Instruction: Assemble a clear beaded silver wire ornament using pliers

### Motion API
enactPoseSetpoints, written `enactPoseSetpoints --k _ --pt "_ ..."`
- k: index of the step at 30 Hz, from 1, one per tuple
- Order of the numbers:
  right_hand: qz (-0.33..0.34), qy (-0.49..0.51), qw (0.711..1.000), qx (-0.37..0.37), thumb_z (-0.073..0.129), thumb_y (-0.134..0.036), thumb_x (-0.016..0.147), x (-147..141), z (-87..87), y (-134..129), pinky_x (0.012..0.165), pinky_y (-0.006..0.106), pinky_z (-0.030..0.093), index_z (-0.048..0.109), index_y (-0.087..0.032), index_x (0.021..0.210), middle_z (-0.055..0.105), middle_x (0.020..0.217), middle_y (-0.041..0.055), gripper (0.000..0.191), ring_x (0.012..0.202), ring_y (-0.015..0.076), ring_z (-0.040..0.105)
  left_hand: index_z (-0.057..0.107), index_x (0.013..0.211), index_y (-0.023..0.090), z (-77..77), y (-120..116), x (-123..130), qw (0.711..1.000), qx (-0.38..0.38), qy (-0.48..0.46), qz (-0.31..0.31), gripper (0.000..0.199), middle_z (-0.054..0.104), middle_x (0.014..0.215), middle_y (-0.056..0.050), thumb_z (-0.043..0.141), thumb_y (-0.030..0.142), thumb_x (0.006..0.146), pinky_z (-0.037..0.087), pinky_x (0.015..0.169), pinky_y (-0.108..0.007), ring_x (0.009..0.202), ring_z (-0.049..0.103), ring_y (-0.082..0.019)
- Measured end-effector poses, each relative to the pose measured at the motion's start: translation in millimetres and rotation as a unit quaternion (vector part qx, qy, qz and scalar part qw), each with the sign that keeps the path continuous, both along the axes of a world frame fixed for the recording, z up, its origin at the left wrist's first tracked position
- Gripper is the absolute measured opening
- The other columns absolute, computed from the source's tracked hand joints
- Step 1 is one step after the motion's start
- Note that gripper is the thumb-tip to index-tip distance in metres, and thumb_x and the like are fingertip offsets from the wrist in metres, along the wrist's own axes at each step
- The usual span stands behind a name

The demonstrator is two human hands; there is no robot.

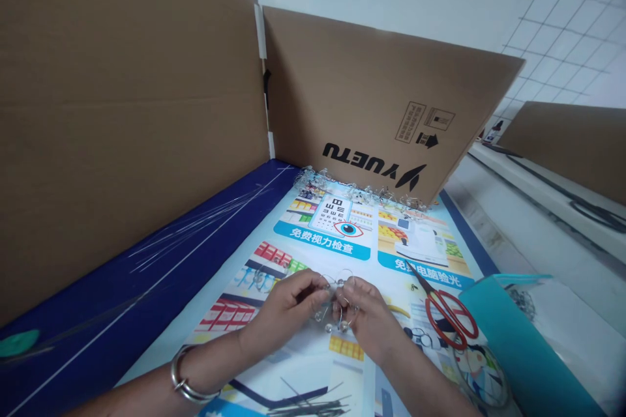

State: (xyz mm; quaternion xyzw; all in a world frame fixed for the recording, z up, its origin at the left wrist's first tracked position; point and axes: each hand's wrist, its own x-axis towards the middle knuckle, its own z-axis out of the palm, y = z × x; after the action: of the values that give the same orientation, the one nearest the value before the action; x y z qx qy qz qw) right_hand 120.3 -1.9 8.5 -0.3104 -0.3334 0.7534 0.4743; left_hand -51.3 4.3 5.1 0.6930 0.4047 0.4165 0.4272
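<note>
My left hand (296, 303) and my right hand (370, 314) meet over the printed poster, their fingers pinched. Between them they hold a piece of bent wire with clear beads (329, 328); thin loops of it stick out above and below the fingertips. The fingers hide part of the wire. A metal bangle (183, 378) circles my left wrist. Right of my right hand lie scissors with red and black handles (452, 320), blades pointing up and to the left. Short dark wires (313, 408) lie on the poster nearer to me.
Cardboard panels (122, 111) stand along the left and the back (362, 91). More beaded wire pieces (364, 195) lie along the back panel's foot. Long thin wires (205, 225) rest on the blue surface. A teal box (531, 345) and a coil of wire (482, 381) are at right.
</note>
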Motion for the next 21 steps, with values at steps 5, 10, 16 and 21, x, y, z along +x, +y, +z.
enactPoseSetpoints --k 5,10,16,21 --pt "0.001 -0.003 1.000 0.000 0.060 -0.022 0.074 -0.1 2.2 0.1 0.056 0.025 0.038 0.051 -0.016 0.061 0.057 0.063 0.0011 0.017 0.057 0.0122 0.052 0.059 0.081 0.016 2.7 -0.6 0.9 0.999 0.025 0.030 -0.007 0.017 0.058 0.074 -0.002 0.049 0.029 0.085 0.039 0.065 -0.024 0.070 0.051 -0.014" --pt "-0.005 0.005 1.000 -0.009 0.057 -0.021 0.075 1.4 1.6 0.8 0.055 0.025 0.038 0.052 -0.018 0.070 0.057 0.064 0.0002 0.008 0.060 0.0139 0.055 0.057 0.084 0.016 -1.0 0.5 -0.1 1.000 0.003 0.019 0.008 0.016 0.056 0.074 -0.001 0.049 0.030 0.085 0.038 0.062 -0.023 0.067 0.049 -0.012" --pt "-0.005 0.010 1.000 -0.018 0.056 -0.022 0.077 2.2 1.8 4.0 0.056 0.024 0.037 0.056 -0.019 0.091 0.051 0.057 -0.0036 0.014 0.053 0.0109 0.051 0.055 0.086 0.017 -5.0 1.8 -1.3 1.000 -0.015 -0.003 0.018 0.017 0.052 0.074 0.001 0.048 0.032 0.086 0.038 0.061 -0.022 0.067 0.048 -0.011" --pt "-0.011 0.003 1.000 -0.009 0.051 -0.033 0.080 0.9 5.2 2.6 0.055 0.025 0.037 0.056 -0.018 0.086 0.037 0.050 -0.0068 0.016 0.048 0.0100 0.043 0.054 0.082 0.016 0.5 -1.5 0.8 0.999 0.018 0.027 0.011 0.016 0.051 0.071 0.001 0.048 0.030 0.085 0.037 0.061 -0.022 0.065 0.047 -0.012"
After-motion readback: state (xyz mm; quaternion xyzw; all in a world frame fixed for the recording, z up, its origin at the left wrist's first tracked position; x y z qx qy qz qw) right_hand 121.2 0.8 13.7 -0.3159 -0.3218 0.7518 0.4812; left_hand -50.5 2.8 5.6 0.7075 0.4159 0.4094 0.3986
